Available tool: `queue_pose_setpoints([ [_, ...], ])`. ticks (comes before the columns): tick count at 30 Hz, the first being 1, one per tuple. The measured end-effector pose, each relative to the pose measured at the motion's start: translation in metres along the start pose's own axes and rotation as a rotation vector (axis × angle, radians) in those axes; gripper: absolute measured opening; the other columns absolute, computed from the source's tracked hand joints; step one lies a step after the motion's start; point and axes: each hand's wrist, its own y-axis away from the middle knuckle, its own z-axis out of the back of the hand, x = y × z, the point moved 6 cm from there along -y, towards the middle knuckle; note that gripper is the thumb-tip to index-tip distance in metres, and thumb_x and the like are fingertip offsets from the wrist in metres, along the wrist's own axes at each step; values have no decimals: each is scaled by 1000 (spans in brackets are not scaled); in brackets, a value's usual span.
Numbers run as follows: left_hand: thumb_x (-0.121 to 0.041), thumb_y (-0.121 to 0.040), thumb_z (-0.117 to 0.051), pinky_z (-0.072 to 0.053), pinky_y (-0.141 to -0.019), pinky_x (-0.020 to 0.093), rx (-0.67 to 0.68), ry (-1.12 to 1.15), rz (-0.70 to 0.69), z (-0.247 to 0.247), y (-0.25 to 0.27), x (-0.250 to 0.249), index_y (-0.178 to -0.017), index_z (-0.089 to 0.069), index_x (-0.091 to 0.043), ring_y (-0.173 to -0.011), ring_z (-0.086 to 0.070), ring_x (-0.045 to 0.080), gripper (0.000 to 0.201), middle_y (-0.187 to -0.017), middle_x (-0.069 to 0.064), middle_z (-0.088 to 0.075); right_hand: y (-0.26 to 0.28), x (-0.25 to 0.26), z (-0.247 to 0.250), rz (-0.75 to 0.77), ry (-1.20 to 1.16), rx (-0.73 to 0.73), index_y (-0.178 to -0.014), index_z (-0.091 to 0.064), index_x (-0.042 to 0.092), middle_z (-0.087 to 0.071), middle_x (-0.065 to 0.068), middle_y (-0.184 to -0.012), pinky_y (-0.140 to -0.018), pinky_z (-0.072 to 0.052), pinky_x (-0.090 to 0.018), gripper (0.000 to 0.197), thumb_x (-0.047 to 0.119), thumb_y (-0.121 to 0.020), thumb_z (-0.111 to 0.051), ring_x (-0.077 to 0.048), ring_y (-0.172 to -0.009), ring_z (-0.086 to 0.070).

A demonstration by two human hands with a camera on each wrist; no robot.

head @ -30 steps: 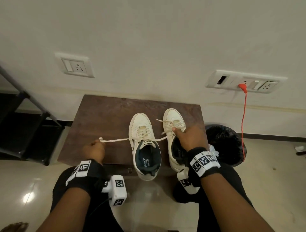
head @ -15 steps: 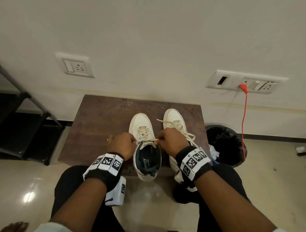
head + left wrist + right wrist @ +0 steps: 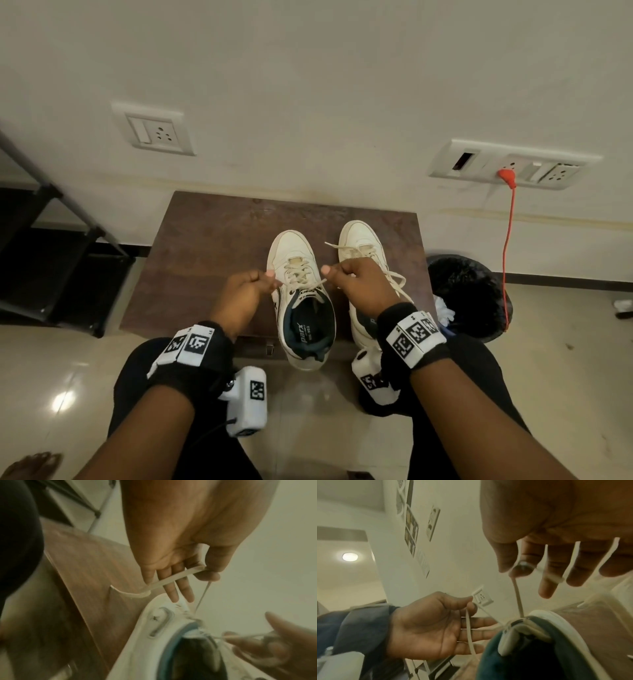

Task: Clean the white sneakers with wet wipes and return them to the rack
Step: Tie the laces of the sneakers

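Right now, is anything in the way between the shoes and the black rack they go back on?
Nothing visible blocks it. The two sneakers stand on the brown table, and the black rack stands left of it with only bare tabletop and floor between. Both hands, left and right, hold the laces.

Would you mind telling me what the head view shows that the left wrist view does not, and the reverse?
Only the head view shows the second sneaker, the black bin and the orange cable. Only the left wrist view shows the lace crossing the left hand's fingers. Both show the left hand, the right hand, the left sneaker and the brown table.
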Motion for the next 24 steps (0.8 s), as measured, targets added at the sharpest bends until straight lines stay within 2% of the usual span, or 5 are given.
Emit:
queue_pose_setpoints([
  [4, -8, -96, -48, -51, -76, 21, 31, 325, -69, -16, 5, -17, -99, -66, 2, -86, -69, 11, 21, -99, 7, -72, -5, 14, -8, 25, -317, -59, -76, -59, -11, -65, -22, -73, -71, -51, -39, 56, 44, -86, -60, -19, -64, -61],
  [9, -10, -84, -67, -52, -59, 17, -83, 232, -143, -22, 0, -23, -83, -72, -8, -60, -65, 5, 5, -68, 1, -72, -12, 23, -19, 64, -411, -29, -85, -65, -6, -67, -5, -73, -71, -50, -27, 27, 17, -94, -55, -12, -69, -61],
  [12, -12, -86, -65, -48, -50, 15, -109, 214, -134, -25, -4, -22, -77, -69, -10, -50, -60, 3, 10, -57, -1, -66, -14, 20, -29, 64, -389, -11, -93, -70, 0, -67, -10, -75, -69, -49, -24, 16, 11, -92, -58, -11, -67, -58],
  [18, 2, -92, -52, -51, -76, 30, 61, 202, -133, -42, -8, -22, -94, -63, -12, -73, -61, 15, 18, -78, 8, -65, -16, 15, -36, -12, -474, 89, -126, -54, 1, -65, -11, -114, -79, -52, -16, 34, -4, -93, -49, -12, -94, -64],
  [24, -2, -82, -68, -54, -69, 30, 76, 336, 21, -45, -13, -9, -110, -51, -17, -64, -67, 13, 35, -72, 8, -70, -10, 16, -22, 22, -539, 54, -100, -62, -4, -68, -16, -80, -59, -54, -21, 21, -13, -81, -59, -12, -62, -67],
])
